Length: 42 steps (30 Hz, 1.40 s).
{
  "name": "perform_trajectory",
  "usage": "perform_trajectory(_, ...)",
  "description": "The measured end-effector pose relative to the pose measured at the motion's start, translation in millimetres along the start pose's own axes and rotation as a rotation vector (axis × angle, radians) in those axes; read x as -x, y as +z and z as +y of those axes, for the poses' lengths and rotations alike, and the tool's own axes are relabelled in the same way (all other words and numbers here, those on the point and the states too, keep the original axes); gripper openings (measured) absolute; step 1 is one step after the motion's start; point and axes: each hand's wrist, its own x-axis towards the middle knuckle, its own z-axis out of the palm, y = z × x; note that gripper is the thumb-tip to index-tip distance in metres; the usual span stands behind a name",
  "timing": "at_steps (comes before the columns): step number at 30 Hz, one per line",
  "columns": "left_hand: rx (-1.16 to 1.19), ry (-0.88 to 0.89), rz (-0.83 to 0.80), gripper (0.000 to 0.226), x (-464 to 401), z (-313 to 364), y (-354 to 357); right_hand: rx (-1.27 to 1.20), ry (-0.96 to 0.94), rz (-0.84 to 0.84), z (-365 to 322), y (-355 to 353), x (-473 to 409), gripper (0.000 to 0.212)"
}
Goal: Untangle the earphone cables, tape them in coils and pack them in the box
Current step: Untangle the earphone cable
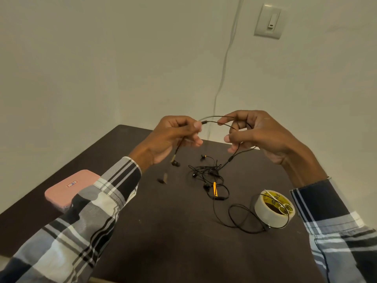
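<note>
Both hands are raised above the dark table [163, 231]. My left hand [173, 135] pinches a thin black earphone cable [228, 125] near its end, and an earbud [175, 163] dangles below it. My right hand [257, 135] grips the same cable, which arcs between the hands and drops to a tangle of black earphone cables [206, 172] on the table. A yellow-marked piece [214, 188] lies in that tangle. A roll of clear tape [271, 209] stands at the right, with a cable loop [244, 221] beside it. The pink box [69, 188] lies at the left.
Small scissors [279, 203] lie on top of the tape roll. A loose earbud [162, 179] hangs or lies left of the tangle. A white wire [224, 64] runs down the wall behind the table, near a wall switch [269, 21].
</note>
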Motion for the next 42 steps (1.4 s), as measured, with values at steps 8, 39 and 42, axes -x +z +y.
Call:
perform_trajectory(8, 0.129, 0.051, 0.211, 0.023, 5.5, 5.8, -22.5, -0.08, -0.035, 0.096, 2.7, -9.1, -3.3, 0.052)
perform_trajectory(39, 0.126, -0.266, -0.145, 0.025, 57.2, -65.8, 4.0, 0.166, -0.353, 0.397, -32.4, -30.4, -51.2, 0.01)
perform_trajectory(42, 0.259, -0.204, -0.219, 0.024, 62.8, -55.1, 20.1, 0.101, -0.329, 0.444, -22.0, -28.7, -64.9, 0.01)
